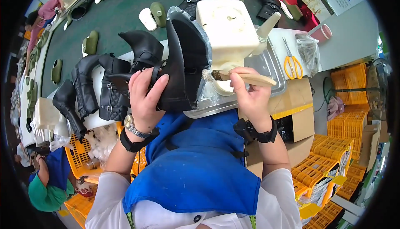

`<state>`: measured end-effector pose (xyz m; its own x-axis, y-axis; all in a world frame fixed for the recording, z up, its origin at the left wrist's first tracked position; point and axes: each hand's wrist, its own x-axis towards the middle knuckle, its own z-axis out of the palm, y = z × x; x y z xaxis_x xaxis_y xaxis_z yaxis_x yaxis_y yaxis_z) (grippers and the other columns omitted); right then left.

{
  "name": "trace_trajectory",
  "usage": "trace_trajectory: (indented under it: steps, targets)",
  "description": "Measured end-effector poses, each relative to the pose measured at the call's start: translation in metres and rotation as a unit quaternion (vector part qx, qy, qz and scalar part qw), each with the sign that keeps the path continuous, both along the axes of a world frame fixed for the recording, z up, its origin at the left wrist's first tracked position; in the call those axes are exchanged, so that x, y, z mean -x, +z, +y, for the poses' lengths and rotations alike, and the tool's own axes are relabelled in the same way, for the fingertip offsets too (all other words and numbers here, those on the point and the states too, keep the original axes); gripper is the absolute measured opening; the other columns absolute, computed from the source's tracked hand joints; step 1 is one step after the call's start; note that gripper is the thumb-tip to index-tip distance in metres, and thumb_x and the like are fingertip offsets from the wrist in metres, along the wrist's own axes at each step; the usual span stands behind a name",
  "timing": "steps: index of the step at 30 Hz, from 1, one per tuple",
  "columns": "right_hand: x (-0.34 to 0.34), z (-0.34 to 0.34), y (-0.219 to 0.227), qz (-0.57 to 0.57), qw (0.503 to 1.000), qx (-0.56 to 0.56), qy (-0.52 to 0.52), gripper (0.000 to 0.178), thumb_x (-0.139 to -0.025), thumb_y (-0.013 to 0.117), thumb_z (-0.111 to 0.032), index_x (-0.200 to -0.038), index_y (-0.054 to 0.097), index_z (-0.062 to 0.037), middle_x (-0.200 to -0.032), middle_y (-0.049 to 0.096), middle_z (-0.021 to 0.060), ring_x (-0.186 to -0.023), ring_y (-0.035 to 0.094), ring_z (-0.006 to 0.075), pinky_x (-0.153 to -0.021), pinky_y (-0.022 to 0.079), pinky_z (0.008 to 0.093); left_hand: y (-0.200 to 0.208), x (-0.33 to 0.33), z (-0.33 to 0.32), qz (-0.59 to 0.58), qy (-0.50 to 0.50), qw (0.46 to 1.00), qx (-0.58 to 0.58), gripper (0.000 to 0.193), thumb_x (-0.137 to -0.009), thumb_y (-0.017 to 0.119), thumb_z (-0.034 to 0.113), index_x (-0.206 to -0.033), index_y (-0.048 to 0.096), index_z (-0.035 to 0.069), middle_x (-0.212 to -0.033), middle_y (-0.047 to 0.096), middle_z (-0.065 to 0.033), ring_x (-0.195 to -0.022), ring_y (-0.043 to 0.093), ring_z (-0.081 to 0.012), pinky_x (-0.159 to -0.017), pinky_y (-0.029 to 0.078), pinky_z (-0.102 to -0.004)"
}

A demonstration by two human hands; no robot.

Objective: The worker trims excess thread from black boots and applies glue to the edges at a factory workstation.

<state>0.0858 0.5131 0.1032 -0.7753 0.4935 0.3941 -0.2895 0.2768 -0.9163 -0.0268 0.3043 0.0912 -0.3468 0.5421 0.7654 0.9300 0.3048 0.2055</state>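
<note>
My left hand (pixel 144 93) is closed round a black boot upper (pixel 177 68), its open edge lined with pale grey turned toward my right. A wooden-handled brush (pixel 254 79) sits in the grip of my right hand (pixel 251 98). Its whitish bristles are at the boot's lined edge; whether they touch it I cannot tell. Just beyond stands a cream-white glue container (pixel 227 25) on a metal tray (pixel 273 68). A pale nozzle bottle (pixel 264 33) stands beside the container.
Several black buckled boots (pixel 112 98) lie to the left. Orange-handled scissors (pixel 292 62) and a clear plastic bag (pixel 307 48) are to the right. Green soles (pixel 158 14) lie on the green conveyor (pixel 121 25). Yellow crates (pixel 323 152) stand lower right; a co-worker in green (pixel 46 191) is lower left.
</note>
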Motion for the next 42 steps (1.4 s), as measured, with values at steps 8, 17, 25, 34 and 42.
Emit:
trace_trajectory:
  steps: [8,17,25,34,42]
  targets:
    - [0.002,0.001,0.005,0.073,0.955,-0.28,-0.06,0.007,-0.074,0.064,0.0,-0.08,0.061,0.0011,-0.068,0.059,0.0104,-0.057,0.057,0.0184,-0.051,0.044,0.0253,0.002,0.001,0.001,-0.032,-0.004,0.999,0.012,0.051,-0.057,0.066,0.001,-0.107,0.056,0.008,-0.102,0.055,-0.0137,-0.094,0.053,-0.0298,-0.087,0.037,-0.0441]
    - [-0.015,-0.009,0.009,-0.023,0.998,-0.011,0.057,0.007,-0.081,0.06,-0.005,-0.086,0.062,-0.0005,-0.07,0.06,0.0038,-0.059,0.053,0.0086,-0.055,0.043,0.0221,0.001,0.014,0.0,0.018,0.05,0.998,0.029,0.053,-0.056,0.067,0.001,-0.107,0.056,0.007,-0.107,0.053,-0.0138,-0.101,0.051,-0.0305,-0.091,0.035,-0.0435]
    - [-0.007,-0.006,-0.045,-0.263,0.963,-0.03,0.042,0.021,-0.086,0.055,-0.017,-0.098,0.061,-0.0011,-0.069,0.061,0.0121,-0.058,0.058,0.0168,-0.054,0.045,0.027,0.017,0.03,-0.04,-0.384,0.057,0.899,-0.204,0.074,-0.058,0.075,0.001,-0.121,0.037,-0.001,-0.114,0.049,-0.0115,-0.105,0.048,-0.0195,-0.089,0.038,-0.0297]
    - [-0.017,-0.024,-0.067,-0.204,0.922,-0.329,0.007,0.023,-0.076,0.059,-0.009,-0.098,0.059,-0.0017,-0.083,0.061,0.0168,-0.07,0.059,0.0345,-0.061,0.049,0.0388,0.017,0.037,-0.061,-0.563,-0.192,0.739,-0.316,0.066,-0.064,0.075,0.018,-0.12,0.045,-0.002,-0.114,0.055,-0.0084,-0.102,0.053,-0.0204,-0.09,0.04,-0.0326]
    - [-0.038,0.002,-0.06,-0.291,0.935,-0.192,0.063,0.023,-0.081,0.057,-0.013,-0.101,0.059,-0.0002,-0.08,0.062,0.0161,-0.063,0.06,0.0301,-0.058,0.049,0.0335,-0.012,0.072,-0.088,-0.66,-0.212,0.713,-0.102,0.09,-0.053,0.083,0.038,-0.123,0.042,-0.001,-0.116,0.054,-0.0079,-0.105,0.051,-0.0189,-0.091,0.04,-0.032]
